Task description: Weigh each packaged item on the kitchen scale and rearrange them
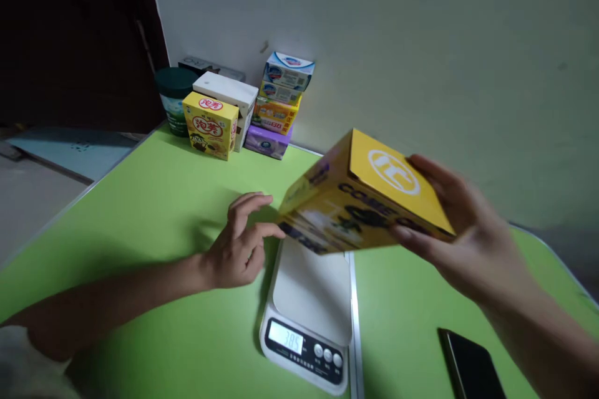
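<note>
1. Head view: the right hand (468, 237) is gripping a yellow box (362, 199) near one end, thumb opposing fingers.
2. The box is slanting over the scale (313, 293); whether they are touching, I cannot tell.
3. The left hand (241, 246) is holding nothing, fingers spread and half-curled beside the box's lower end.
4. Seemingly stiff, smooth card, it is probably handling light but slippery; opposite edges are offering the surest hold.
5. Its side is reading "COME"; the display (286, 338) is apparently showing 385; a small carton (210, 128) is bearing "泡芙".
</note>
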{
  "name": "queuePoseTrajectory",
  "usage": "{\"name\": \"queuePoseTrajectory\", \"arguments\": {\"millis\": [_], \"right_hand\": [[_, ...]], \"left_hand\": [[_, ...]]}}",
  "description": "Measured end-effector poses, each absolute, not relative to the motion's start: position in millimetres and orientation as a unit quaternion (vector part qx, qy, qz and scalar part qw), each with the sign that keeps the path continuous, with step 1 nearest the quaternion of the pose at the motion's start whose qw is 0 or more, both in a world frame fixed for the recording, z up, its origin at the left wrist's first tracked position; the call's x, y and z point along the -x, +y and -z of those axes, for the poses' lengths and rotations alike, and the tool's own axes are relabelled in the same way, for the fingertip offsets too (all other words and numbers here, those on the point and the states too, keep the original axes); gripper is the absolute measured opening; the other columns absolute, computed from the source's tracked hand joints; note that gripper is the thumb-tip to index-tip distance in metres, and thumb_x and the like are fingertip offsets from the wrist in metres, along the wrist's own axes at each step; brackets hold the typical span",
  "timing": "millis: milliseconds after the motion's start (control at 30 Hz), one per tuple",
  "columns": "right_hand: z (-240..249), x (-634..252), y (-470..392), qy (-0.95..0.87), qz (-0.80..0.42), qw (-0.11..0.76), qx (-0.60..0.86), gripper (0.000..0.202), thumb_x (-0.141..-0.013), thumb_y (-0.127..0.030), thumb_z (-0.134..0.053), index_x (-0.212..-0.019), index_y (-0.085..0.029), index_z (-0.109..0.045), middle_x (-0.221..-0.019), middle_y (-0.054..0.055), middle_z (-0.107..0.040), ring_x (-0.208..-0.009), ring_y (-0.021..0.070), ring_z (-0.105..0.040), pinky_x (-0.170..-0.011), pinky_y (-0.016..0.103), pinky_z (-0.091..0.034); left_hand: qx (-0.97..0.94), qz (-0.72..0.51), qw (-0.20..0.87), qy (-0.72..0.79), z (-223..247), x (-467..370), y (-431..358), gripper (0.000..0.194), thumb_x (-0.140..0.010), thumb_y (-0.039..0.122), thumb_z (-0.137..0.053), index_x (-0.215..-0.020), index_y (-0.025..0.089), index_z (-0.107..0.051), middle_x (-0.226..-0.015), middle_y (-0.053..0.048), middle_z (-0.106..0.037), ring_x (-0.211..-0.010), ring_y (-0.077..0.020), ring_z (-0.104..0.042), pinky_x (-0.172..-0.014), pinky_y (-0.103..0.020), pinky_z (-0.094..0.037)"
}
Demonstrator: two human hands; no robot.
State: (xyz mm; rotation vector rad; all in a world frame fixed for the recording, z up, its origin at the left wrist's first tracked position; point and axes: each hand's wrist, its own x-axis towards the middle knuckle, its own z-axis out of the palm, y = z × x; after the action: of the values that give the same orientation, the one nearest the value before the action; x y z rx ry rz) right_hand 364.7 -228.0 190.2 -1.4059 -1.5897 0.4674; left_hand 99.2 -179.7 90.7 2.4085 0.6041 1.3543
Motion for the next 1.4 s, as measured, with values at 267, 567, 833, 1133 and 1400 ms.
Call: {"name": "queuePoseTrajectory", "arguments": {"millis": [267, 567, 833, 1133, 1400], "right_hand": [[-142, -325, -90, -0.645, -0.279, 0.469, 0.535, 0.093, -0.057, -0.046, -0.086, -0.137, -0.026, -0.043, -0.148, 0.013, -0.042, -0.141, 0.0350, -0.035, -0.092, 0.048, -0.056], [-117, -318, -29, -0.642, -0.320, 0.482, 0.503, 0.089, -0.051, -0.045, -0.089, -0.127, -0.025, -0.049, -0.143, 0.012, -0.048, -0.137, 0.0338, -0.041, -0.109, 0.054, -0.041], [-111, -321, -32, -0.637, -0.304, 0.476, 0.524, 0.086, -0.060, -0.050, -0.083, -0.134, -0.030, -0.044, -0.148, 0.011, -0.042, -0.140, 0.0329, -0.036, -0.094, 0.047, -0.054], [-109, -308, -33, -0.638, -0.295, 0.473, 0.532, 0.096, -0.063, -0.061, -0.077, -0.143, -0.028, -0.035, -0.153, 0.012, -0.034, -0.141, 0.0346, -0.033, -0.097, 0.048, -0.052], [-128, -317, -77, -0.583, -0.359, 0.479, 0.550, 0.111, -0.063, -0.073, -0.070, -0.152, -0.026, -0.021, -0.160, 0.014, -0.023, -0.146, 0.0327, -0.027, -0.109, 0.053, -0.039]], "left_hand": [[-0.934, -0.230, 0.109, 0.251, -52, -107, -103, 0.043, -0.078, 0.004, -0.048, -0.118, 0.014, -0.060, -0.133, -0.017, -0.049, -0.133, -0.0328, -0.036, -0.106, -0.049, -0.043], [-0.912, -0.149, 0.128, 0.360, -36, -123, -61, 0.055, -0.082, 0.012, -0.047, -0.137, 0.012, -0.046, -0.129, -0.017, -0.053, -0.125, -0.0319, -0.045, -0.102, -0.046, -0.042], [-0.912, -0.167, 0.104, 0.359, -28, -124, -58, 0.051, -0.085, 0.019, -0.047, -0.136, 0.013, -0.045, -0.126, -0.017, -0.055, -0.124, -0.0320, -0.046, -0.102, -0.048, -0.040], [-0.903, -0.160, 0.088, 0.389, -27, -126, -60, 0.051, -0.085, 0.021, -0.050, -0.135, 0.013, -0.046, -0.133, -0.018, -0.053, -0.130, -0.0328, -0.043, -0.107, -0.052, -0.035], [-0.903, -0.243, 0.108, 0.337, -27, -116, -54, 0.038, -0.079, 0.008, -0.049, -0.115, 0.017, -0.058, -0.119, -0.012, -0.060, -0.119, -0.0282, -0.051, -0.103, -0.046, -0.043]]}}
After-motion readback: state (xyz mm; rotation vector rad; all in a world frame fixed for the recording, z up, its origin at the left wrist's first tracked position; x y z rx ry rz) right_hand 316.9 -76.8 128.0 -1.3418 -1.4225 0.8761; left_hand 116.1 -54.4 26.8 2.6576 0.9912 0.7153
